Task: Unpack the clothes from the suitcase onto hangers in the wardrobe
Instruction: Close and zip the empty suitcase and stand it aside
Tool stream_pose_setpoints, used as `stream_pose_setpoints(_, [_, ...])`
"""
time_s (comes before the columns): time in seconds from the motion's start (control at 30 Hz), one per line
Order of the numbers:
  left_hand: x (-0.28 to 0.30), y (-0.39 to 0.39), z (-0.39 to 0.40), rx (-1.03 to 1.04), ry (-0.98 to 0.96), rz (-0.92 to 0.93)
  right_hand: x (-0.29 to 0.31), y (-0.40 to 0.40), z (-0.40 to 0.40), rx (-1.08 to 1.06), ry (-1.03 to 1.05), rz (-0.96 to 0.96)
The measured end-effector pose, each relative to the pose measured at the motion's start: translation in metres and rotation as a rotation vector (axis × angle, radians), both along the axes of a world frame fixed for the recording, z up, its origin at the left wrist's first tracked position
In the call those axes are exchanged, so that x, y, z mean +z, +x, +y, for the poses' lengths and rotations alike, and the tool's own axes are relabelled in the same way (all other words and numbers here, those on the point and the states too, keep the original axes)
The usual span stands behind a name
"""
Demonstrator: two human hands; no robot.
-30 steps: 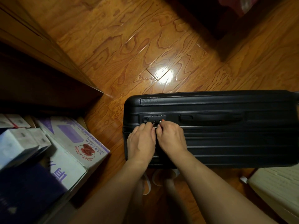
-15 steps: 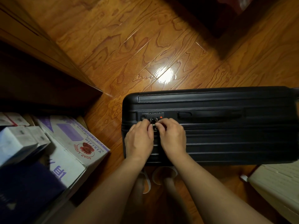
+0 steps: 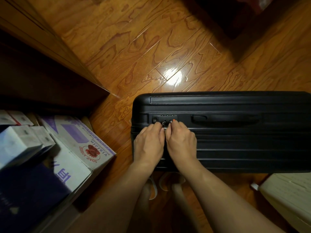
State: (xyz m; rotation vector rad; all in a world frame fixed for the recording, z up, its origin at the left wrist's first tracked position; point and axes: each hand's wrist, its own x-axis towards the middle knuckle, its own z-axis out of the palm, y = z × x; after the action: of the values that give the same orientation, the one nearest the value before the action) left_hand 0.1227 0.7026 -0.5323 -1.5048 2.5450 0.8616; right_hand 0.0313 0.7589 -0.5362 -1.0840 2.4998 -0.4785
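On the wooden floor [image 3: 134, 47], your left hand [image 3: 149, 145] and right hand [image 3: 182, 142] each pinch a zipper pull [image 3: 164, 123] at the lock [image 3: 165, 118] of the closed black suitcase [image 3: 244, 140].

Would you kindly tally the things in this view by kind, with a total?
Black suitcase: 1
Hands, left hand and right hand, at the zipper pulls by the combination lock: 2
Soap-liquid carton: 1
Slippers: 2
Total: 6
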Motion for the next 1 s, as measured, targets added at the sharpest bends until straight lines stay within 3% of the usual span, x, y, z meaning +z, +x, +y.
stream_pose_setpoints(0.5, [-0.009,0.000,-0.006,-0.031,-0.017,-0.057,-0.001,-0.019,-0.023,-0.012,0.262,-0.168])
stream_pose_setpoints(0.77, [0.006,-0.007,0.000,-0.065,-0.070,-0.061,0.004,-0.035,0.019,-0.156,0.074,-0.331])
stream_pose_setpoints(1.0, [0.009,-0.023,0.006,-0.121,-0.150,-0.178,0.007,-0.054,0.029,-0.072,0.100,-0.333])
